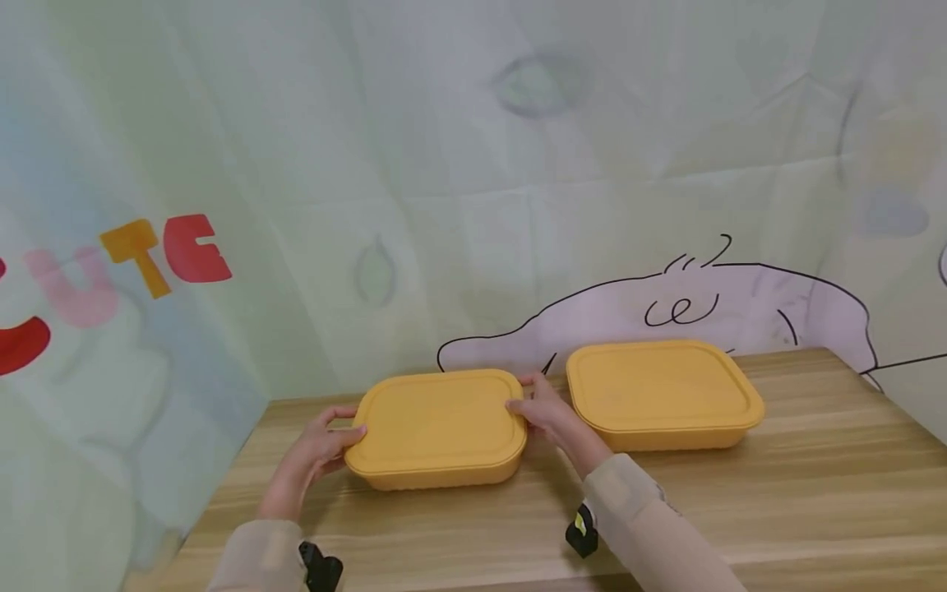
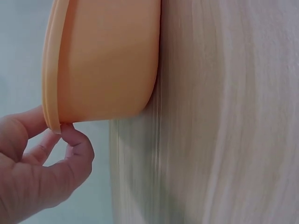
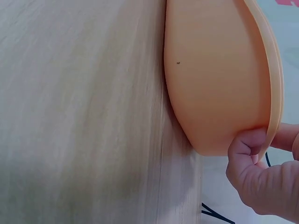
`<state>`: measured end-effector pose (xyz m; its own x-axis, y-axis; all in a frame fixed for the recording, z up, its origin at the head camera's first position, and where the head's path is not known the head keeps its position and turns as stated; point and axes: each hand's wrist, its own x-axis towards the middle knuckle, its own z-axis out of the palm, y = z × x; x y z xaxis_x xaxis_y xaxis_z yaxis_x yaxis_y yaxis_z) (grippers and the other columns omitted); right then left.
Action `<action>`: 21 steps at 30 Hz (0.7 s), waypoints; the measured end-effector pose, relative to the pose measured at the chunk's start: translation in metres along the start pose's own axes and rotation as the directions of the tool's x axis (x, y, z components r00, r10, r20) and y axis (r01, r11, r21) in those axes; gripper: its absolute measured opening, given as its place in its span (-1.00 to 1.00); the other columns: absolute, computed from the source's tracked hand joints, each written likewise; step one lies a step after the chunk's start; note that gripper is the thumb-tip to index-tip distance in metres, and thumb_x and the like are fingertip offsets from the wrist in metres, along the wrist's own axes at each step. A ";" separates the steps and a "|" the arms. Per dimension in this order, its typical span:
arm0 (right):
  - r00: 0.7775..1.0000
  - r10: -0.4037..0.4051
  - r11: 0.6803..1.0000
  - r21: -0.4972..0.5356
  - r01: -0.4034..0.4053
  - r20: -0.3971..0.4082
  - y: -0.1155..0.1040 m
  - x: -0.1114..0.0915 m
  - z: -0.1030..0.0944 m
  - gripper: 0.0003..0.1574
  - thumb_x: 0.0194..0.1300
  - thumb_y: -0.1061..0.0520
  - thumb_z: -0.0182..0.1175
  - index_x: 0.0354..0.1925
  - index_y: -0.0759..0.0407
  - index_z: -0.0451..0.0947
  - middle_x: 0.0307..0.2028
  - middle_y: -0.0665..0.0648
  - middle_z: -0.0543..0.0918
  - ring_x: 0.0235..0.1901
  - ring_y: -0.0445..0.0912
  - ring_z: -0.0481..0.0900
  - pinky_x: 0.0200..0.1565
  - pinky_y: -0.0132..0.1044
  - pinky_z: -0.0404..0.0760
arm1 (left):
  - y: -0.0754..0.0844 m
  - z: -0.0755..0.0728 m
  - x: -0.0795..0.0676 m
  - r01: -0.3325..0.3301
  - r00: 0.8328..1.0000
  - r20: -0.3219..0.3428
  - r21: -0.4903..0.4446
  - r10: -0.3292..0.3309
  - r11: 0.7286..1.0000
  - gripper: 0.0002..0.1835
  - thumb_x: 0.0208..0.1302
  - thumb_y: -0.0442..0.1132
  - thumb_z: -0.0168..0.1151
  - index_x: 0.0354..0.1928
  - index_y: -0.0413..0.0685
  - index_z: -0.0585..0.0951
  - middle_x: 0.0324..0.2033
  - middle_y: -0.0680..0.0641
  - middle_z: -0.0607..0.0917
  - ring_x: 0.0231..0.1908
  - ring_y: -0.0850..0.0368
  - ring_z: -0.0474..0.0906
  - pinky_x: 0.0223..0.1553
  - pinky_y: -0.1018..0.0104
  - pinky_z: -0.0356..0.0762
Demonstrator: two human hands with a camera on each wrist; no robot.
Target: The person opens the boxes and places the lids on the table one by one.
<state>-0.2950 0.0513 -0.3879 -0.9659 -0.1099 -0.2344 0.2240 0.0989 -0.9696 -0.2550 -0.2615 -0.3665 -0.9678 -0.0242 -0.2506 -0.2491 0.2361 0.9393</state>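
A yellow lidded food container (image 1: pixel 436 423) sits on the wooden table between my two hands. At its left end my left hand (image 1: pixel 321 448) pinches the lid rim, thumb on top. In the left wrist view, curled fingers (image 2: pixel 77 154) press under the rim of the container (image 2: pixel 110 60). My right hand (image 1: pixel 547 411) pinches the opposite end, its thumb over the lid edge. The right wrist view shows bent fingers (image 3: pixel 247 154) beneath the rim of the container (image 3: pixel 215 74), whose base lies close against the tabletop.
A second yellow lidded container (image 1: pixel 666 386) stands to the right, close to my right forearm. The wood-grained table (image 1: pixel 836 477) backs onto a printed cloth (image 1: pixel 459 205) with cartoon figures and letters. Black wrist devices (image 1: pixel 582 530) hang below both sleeves.
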 end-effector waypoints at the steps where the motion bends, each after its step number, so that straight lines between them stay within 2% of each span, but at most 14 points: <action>1: 1.000 0.002 1.000 0.002 -0.002 0.004 0.000 -0.001 0.000 -0.41 0.28 0.32 0.11 0.22 0.21 0.14 -0.32 0.19 0.40 -0.50 -0.09 0.49 -0.51 -0.30 0.51 | 0.000 0.000 0.000 -0.003 1.000 0.004 0.006 0.003 1.000 -0.45 0.28 -0.36 0.16 0.23 -0.32 0.19 -0.41 -0.06 0.61 -0.49 0.19 0.57 -0.45 0.36 0.57; 7: 1.000 -0.003 1.000 -0.002 0.003 0.017 0.000 -0.004 0.000 -0.39 0.27 0.34 0.13 0.22 0.21 0.14 -0.22 0.24 0.41 -0.42 -0.05 0.54 -0.46 -0.27 0.56 | -0.001 -0.002 -0.002 0.001 1.000 -0.008 0.075 -0.001 0.997 -0.45 0.28 -0.31 0.17 0.23 -0.30 0.19 -0.35 -0.12 0.60 -0.47 0.19 0.56 -0.44 0.35 0.55; 15: 0.999 0.004 1.000 -0.003 -0.004 0.041 -0.001 -0.011 -0.001 -0.40 0.27 0.34 0.12 0.22 0.21 0.14 -0.32 0.20 0.41 -0.48 -0.07 0.52 -0.49 -0.29 0.56 | -0.004 -0.003 -0.007 -0.019 1.000 0.020 0.050 0.018 0.999 -0.45 0.27 -0.35 0.18 0.20 -0.33 0.18 -0.42 -0.05 0.61 -0.48 0.19 0.56 -0.45 0.36 0.55; 21: 0.998 -0.011 1.000 -0.002 0.011 0.066 0.001 -0.015 -0.002 -0.38 0.28 0.35 0.10 0.25 0.17 0.16 -0.31 0.21 0.38 -0.47 -0.05 0.53 -0.48 -0.27 0.59 | -0.005 -0.004 -0.010 -0.031 0.999 0.033 0.051 0.029 0.998 -0.42 0.27 -0.36 0.17 0.23 -0.36 0.14 -0.37 -0.08 0.62 -0.47 0.18 0.57 -0.43 0.33 0.58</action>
<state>-0.2807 0.0547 -0.3856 -0.9576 -0.1762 -0.2280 0.2130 0.0998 -0.9719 -0.2442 -0.2660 -0.3678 -0.9729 0.0149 -0.2307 -0.2170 0.2856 0.9335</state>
